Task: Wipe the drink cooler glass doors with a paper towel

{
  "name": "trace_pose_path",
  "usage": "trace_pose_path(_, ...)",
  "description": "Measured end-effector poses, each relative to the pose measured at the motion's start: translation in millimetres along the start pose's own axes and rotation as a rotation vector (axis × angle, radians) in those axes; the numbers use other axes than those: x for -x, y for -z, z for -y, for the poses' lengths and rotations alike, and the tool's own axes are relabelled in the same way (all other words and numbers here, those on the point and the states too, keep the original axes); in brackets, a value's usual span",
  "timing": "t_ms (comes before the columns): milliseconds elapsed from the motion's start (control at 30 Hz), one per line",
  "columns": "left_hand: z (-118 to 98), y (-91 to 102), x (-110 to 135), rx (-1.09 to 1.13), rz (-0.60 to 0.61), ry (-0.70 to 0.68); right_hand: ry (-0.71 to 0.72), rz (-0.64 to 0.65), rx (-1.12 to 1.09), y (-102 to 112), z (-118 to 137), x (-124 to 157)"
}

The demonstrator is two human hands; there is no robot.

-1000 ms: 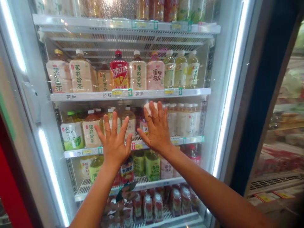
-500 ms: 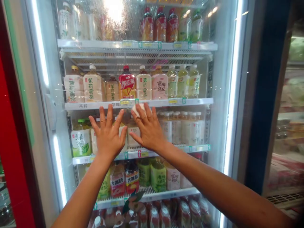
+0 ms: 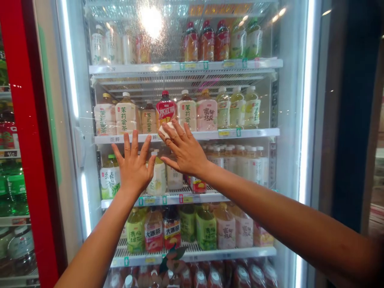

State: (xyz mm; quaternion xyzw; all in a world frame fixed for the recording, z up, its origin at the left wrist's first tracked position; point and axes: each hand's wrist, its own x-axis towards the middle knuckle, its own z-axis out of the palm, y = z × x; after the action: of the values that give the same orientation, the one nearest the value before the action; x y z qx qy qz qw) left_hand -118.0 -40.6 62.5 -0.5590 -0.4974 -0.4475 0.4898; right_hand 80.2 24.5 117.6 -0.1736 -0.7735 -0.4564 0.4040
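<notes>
Both of my arms reach forward to the glass door (image 3: 285,100) of a lit drinks fridge. My left hand (image 3: 133,166) lies flat on the glass with its fingers spread, holding nothing. To its right, my right hand (image 3: 181,150) presses a small white cloth (image 3: 165,130) against the glass with its fingers stretched over it. Behind the glass, rows of tea bottles (image 3: 187,114) stand on white wire shelves (image 3: 249,133). A red-labelled bottle (image 3: 166,110) stands just above my right hand.
A red door frame (image 3: 27,140) borders the fridge on the left, with another cooler of green bottles (image 3: 13,192) beyond it. A dark frame (image 3: 345,120) stands at the right. The upper glass is fogged with droplets (image 3: 150,24).
Both hands have slid up and to the left across the glass, the right one carrying the white cloth from the lower shelf level to the shelf edge above. My view has shifted right and up.
</notes>
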Motion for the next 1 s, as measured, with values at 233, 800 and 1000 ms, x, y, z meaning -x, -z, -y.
trace_pose_path(233,-3,-2.1,1,0.006,0.000,0.020,-0.321,-0.132,0.006,4,-41,20)
trace_pose_path(800,-139,-15.7,79,0.058,0.226,-0.173,-0.137,0.087,-0.158,-6,34,206)
trace_pose_path(1000,-151,-14.1,123,0.033,0.300,-0.161,-0.223,0.088,-0.136,7,4,229)
